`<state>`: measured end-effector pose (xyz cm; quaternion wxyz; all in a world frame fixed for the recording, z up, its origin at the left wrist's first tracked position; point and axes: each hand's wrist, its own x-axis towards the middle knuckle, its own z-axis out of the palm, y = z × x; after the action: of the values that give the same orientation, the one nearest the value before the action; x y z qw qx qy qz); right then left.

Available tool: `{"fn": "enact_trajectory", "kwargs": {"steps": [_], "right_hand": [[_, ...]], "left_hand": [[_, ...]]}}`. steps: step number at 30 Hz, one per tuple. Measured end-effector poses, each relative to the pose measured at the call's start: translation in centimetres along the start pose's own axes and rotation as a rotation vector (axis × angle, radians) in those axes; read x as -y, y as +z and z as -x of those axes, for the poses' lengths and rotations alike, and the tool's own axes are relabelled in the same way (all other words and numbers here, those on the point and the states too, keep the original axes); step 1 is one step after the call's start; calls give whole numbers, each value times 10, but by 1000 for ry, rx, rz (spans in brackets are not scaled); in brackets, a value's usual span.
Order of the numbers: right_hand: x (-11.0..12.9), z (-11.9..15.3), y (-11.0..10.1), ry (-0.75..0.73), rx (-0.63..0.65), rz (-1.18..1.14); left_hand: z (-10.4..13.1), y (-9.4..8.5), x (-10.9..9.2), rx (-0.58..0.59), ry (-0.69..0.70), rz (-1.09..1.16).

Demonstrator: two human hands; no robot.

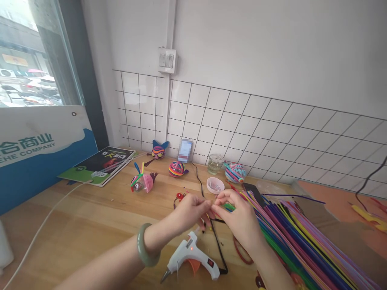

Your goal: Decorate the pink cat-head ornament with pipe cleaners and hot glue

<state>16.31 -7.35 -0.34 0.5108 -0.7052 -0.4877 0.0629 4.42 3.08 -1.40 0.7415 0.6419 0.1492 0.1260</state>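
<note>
bare left hand (191,210), bare right hand (240,213): fingertips together | white plastic glue gun (193,250): near side | long multicoloured fuzzy stems (305,237): right

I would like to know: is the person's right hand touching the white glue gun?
Apart. The head view shows bare wooden tabletop between the right hand and the glue gun, which lies below it in the picture.

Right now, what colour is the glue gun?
The glue gun is mostly white, with an orange trigger; it shows best in the head view.
</note>
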Motion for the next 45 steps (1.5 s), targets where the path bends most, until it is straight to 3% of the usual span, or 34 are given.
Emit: {"fn": "enact_trajectory", "kwargs": {"steps": [4,8,10,12,13,17,21,24,27,31,35,41,45], "right_hand": [[0,2,-21,-107,190,241],[-6,6,-38,-84,315,433],[-11,8,-41,-75,358,456],[-13,9,-40,-90,382,458],[-13,9,-40,-100,384,462],[-5,7,-36,-110,363,490],[4,6,-31,-101,411,446],[6,6,-26,-122,414,427],[7,5,-21,-133,404,443],[9,4,-15,-138,434,442],[12,4,-11,-144,450,412],[6,2,-6,-138,466,349],[-7,-1,1,-105,455,292]], "left_hand": [[1,12,13,19,-62,-5],[6,27,21,27,-116,125],[7,31,24,1,-94,1],[3,26,26,-51,-32,-296],[0,19,26,-85,22,-534],[-19,-34,24,-271,104,-948],[-31,-92,28,-181,181,-1218],[-35,-110,39,-57,242,-1351],[-38,-108,53,-25,273,-1409],[-43,-102,65,-57,287,-1393],[-46,-105,65,-121,294,-1258],[-48,-111,50,-249,226,-827],[-45,-104,41,-219,158,-506]]}}
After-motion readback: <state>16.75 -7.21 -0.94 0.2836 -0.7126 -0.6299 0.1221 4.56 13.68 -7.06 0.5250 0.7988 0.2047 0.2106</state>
